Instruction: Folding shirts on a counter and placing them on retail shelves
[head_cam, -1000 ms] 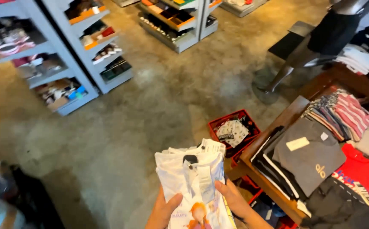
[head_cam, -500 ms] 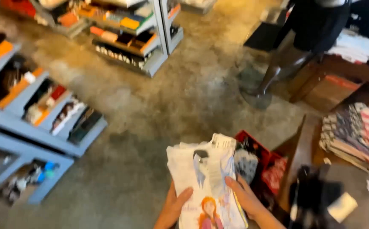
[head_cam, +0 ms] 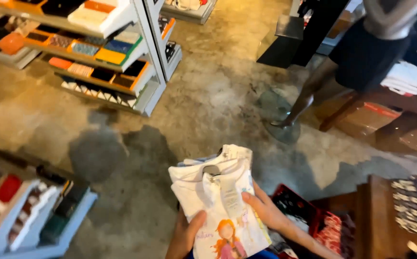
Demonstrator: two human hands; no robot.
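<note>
Both hands gripping white shirt stack (head_cam: 220,201) over the floor (head_cam: 208,105): left hand (head_cam: 185,236) clenching bottom edge, right hand (head_cam: 266,211) pressing its side. Red crate (head_cam: 297,206) sitting just beside.

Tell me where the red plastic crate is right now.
In the head view the red plastic crate sits on the concrete floor at lower right, just right of the right hand holding the folded white printed shirts, beside the wooden table.
</note>
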